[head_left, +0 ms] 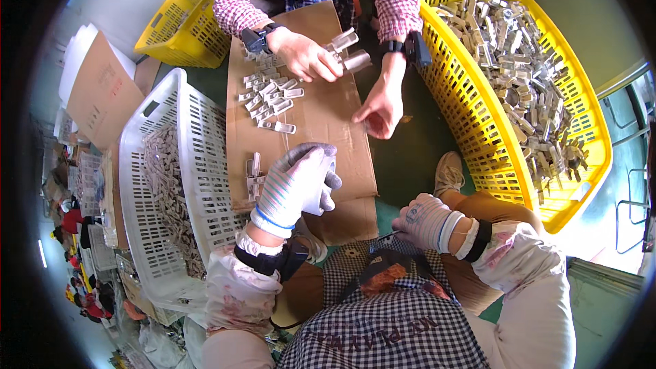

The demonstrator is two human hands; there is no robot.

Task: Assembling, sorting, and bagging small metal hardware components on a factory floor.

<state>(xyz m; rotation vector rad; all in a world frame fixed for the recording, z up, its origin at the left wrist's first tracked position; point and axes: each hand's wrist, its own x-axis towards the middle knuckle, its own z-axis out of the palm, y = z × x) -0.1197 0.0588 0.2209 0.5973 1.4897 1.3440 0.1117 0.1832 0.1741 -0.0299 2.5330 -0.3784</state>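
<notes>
My left hand point(297, 181), in a white striped glove, is raised over the near part of a brown cardboard sheet point(328, 126). Its fingers curl inward; whatever they grip is hidden. Over my lap my gloved right hand point(428, 222) is closed, with a thin dark metal piece point(389, 235) poking out at the fingertips. Several small metal clips point(254, 179) lie just left of my left hand. Farther up the cardboard is a bigger group of clips point(270, 99). Opposite me a co-worker's hand point(311, 58) holds metal clips, while their other hand point(384, 106) hovers at the cardboard's right edge.
To the right stands a yellow basket point(471, 106) heaped with metal clips. A white basket point(205, 157) with many metal parts is on the left. Beyond it are another yellow basket point(181, 44) and a leaning cardboard panel point(102, 96). A shoe point(449, 172) shows near my right hand.
</notes>
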